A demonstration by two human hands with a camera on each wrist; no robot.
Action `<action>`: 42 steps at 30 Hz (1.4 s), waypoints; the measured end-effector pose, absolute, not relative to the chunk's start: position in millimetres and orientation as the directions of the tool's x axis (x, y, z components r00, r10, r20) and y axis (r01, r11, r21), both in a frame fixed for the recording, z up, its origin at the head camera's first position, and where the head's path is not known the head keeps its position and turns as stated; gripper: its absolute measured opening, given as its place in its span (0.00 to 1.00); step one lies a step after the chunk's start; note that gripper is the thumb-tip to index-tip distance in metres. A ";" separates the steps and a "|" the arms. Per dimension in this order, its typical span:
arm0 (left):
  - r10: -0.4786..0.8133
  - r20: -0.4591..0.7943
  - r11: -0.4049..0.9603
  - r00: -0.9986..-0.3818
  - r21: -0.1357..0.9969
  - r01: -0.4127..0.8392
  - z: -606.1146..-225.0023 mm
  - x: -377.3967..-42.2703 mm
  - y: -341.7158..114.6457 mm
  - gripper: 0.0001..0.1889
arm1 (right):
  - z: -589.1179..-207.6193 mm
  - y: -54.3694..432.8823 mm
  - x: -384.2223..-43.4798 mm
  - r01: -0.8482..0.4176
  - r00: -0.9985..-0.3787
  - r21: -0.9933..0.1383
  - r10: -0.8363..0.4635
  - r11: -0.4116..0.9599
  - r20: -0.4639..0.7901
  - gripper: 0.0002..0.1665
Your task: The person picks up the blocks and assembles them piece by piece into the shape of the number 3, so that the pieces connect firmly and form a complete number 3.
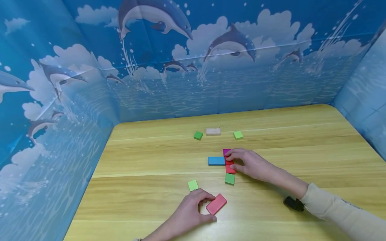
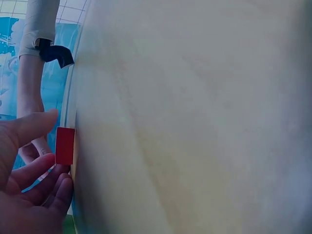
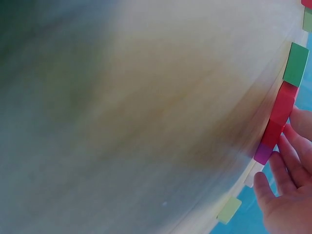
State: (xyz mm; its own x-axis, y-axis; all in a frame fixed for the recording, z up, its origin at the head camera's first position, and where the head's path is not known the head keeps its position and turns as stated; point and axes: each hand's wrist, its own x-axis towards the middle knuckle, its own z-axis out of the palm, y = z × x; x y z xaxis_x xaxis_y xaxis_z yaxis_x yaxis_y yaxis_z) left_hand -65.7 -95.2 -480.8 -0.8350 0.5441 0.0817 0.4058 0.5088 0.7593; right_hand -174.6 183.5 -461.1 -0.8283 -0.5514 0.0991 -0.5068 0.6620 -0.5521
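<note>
In the head view my left hand (image 1: 193, 209) lies around the left side of a pinkish-red block (image 1: 216, 204). Its index fingertip touches the block, while the thumb stands apart from it, as the left wrist view also shows. My right hand (image 1: 251, 164) pinches a red block (image 1: 230, 161) between thumb and fingers. That block belongs to a column: a purple block (image 1: 227, 152) above it, another red block (image 1: 230, 169) and a green block (image 1: 230, 179) below. A blue block (image 1: 216, 161) touches the column's left side. The fingers partly cover the red and purple blocks.
Farther back lie a green block (image 1: 198, 135), a pale pinkish block (image 1: 213, 131) and a light green block (image 1: 238, 135). Another light green block (image 1: 193, 185) sits just beyond my left hand. Dolphin-printed cloth (image 1: 193, 83) walls the wooden table. A black wrist camera (image 1: 293, 203) hangs at the right sleeve.
</note>
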 end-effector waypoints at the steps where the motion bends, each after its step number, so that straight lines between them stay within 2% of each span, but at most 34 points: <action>1: 0.542 0.081 0.522 -0.836 0.748 0.410 -481.0 -65.5 -94.5 0.25 | -461.1 183.5 -174.5 -0.507 -0.828 -0.554 -0.552 0.661 0.098 0.17; 5: 0.526 0.062 0.554 -0.848 0.732 0.397 -481.5 -65.2 -91.4 0.25 | -461.6 183.9 -174.2 -0.509 -0.827 -0.556 -0.552 0.658 0.104 0.17; 13: 0.509 0.030 0.581 -0.860 0.726 0.369 -478.0 -64.8 -89.3 0.18 | -461.5 184.0 -173.5 -0.507 -0.829 -0.556 -0.550 0.659 0.105 0.17; 26: 0.570 0.097 0.549 -0.816 0.694 0.466 -476.3 -72.0 -88.2 0.17 | -460.6 183.5 -174.0 -0.491 -0.833 -0.556 -0.549 0.670 0.074 0.18; 42: 0.571 0.090 0.530 -0.816 0.719 0.450 -468.5 -92.7 -88.3 0.17 | -460.2 182.5 -171.9 -0.490 -0.834 -0.552 -0.548 0.675 0.071 0.19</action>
